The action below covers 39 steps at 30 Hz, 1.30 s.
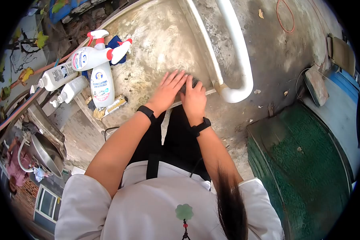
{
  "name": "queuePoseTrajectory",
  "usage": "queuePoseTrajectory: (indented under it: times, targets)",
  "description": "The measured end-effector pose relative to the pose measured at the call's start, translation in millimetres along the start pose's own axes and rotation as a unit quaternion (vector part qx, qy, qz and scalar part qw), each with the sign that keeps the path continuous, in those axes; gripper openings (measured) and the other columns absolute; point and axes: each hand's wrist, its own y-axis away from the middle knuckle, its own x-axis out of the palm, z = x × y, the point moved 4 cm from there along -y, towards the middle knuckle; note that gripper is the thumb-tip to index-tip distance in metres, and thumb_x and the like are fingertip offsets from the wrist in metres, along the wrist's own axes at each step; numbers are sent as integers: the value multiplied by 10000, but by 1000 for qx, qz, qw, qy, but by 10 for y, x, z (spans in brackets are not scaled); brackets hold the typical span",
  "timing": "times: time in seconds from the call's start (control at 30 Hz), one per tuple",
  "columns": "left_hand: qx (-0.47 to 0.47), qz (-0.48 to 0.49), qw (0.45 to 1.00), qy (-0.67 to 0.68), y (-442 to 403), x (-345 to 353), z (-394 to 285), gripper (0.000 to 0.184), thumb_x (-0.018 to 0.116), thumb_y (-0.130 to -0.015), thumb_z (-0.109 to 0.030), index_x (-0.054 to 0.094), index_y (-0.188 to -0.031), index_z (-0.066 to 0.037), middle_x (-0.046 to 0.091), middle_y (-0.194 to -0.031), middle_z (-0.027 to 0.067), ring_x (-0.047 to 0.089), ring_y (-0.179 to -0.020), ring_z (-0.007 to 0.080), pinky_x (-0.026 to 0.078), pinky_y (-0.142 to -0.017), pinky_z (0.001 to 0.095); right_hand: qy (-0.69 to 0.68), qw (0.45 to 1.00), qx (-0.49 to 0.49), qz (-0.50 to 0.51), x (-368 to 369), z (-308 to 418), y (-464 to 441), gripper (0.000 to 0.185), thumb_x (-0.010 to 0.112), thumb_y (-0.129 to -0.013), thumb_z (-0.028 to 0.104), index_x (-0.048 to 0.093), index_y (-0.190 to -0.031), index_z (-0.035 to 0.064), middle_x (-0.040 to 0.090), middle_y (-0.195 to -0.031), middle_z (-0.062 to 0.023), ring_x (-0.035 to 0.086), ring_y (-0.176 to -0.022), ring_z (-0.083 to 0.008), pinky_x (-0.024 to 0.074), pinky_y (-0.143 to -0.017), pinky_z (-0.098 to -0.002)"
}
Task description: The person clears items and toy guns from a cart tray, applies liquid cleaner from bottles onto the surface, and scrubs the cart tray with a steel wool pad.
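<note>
My left hand (168,91) lies with its fingers stretched out on the wet, stained floor of a concrete basin (156,44), near its front edge. Right beside it, my right hand (194,100) is bent over a dark grey, rough-looking scouring pad (194,83), which is mostly covered by the fingers. The left fingertips come close to the pad; whether they touch it is hard to see. Both wrists carry black bands.
On the left stand or lie a degreaser spray bottle (102,86), another spray bottle (88,58) and white pump bottles (73,89). Nearby are a dark blue cloth (115,42) and a yellowish scrubber (115,106). A white pipe (242,60) bends along the right; a green-covered box (304,156) stands lower right.
</note>
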Motion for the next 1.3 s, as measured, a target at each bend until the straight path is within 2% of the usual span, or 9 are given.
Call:
queuePoseTrajectory:
  times: [0.13, 0.27, 0.43, 0.57, 0.67, 0.77, 1.07, 1.27, 1.3]
  targets:
    - [-156, 55, 984, -69, 356, -248, 275, 1212, 893, -620, -194, 153, -1556, -406, -31, -1647, 120, 30, -1508, 384, 174, -1091, 743, 65, 996, -50, -21, 212, 125, -4, 626, 751, -753, 177, 487, -1319, 209, 555, -964, -144, 615, -824, -323, 557, -635, -387]
    - [-246, 180, 947, -103, 635, -263, 643, 1319, 918, -568, -179, 80, -1562, -403, -114, -1640, 137, -18, -1511, 380, 207, -1052, 779, 150, 984, -75, -66, 129, -236, -29, 555, 732, -770, 176, 527, -1285, 213, 563, -900, -103, 611, -808, -282, 520, -606, -374]
    - [-260, 167, 944, -116, 620, -206, 629, 1349, 933, -531, -157, 97, -1557, -416, -120, -1640, 127, -28, -1511, 374, 219, -1057, 771, 32, 997, -2, -73, 312, 92, 88, 589, 766, -767, 228, 530, -1293, 108, 571, -931, -128, 622, -843, -314, 543, -661, -424]
    - [-253, 151, 951, -100, 637, -212, 663, 1346, 935, -518, -131, 125, -1553, -422, -112, -1642, 119, -20, -1512, 369, 221, -1059, 771, 43, 994, -90, -43, 447, 587, 218, 468, 572, -834, 70, 516, -1298, 49, 579, -931, -128, 633, -846, -278, 557, -647, -364]
    - [-246, 145, 955, -82, 661, -266, 624, 1322, 908, -548, -81, 122, -1552, -430, -83, -1649, 102, -20, -1518, 345, 173, -1065, 784, 92, 982, -129, -98, 207, 177, 42, 428, 581, -826, 87, 553, -1254, 85, 590, -907, -97, 635, -816, -265, 536, -637, -372]
    - [-246, 128, 958, -72, 670, -242, 660, 1313, 903, -544, -64, 144, -1548, -433, -66, -1652, 89, -12, -1519, 339, 169, -1067, 782, 115, 987, 20, -112, 89, -229, -86, 451, 657, -820, 158, 554, -1251, 80, 599, -881, -98, 643, -805, -268, 537, -663, -377]
    - [-232, 118, 962, -76, 696, -225, 707, 1293, 904, -533, -73, 180, -1549, -412, -56, -1654, 77, -11, -1521, 325, 157, -1061, 787, 64, 984, -148, -79, 358, 495, 136, 405, 621, -822, 141, 574, -1222, 92, 616, -874, -98, 635, -816, -270, 514, -739, -381]
    - [-232, 76, 962, -122, 688, -10, 809, 1349, 912, -518, -74, 122, -1551, -435, -94, -1649, 79, -25, -1517, 339, 174, -1049, 795, 60, 990, -43, -119, 233, 291, 186, 464, 726, -771, 179, 581, -1189, 36, 627, -875, -117, 605, -859, -290, 497, -763, -395]
    - [-234, 71, 964, -103, 672, -54, 790, 1238, 794, -587, 4, 149, -1549, -431, -78, -1652, 74, -12, -1520, 329, 153, -1054, 794, 55, 990, -52, -121, 401, 425, 254, 465, 738, -753, 162, 581, -1169, 23, 629, -879, -120, 604, -867, -292, 503, -759, -395]
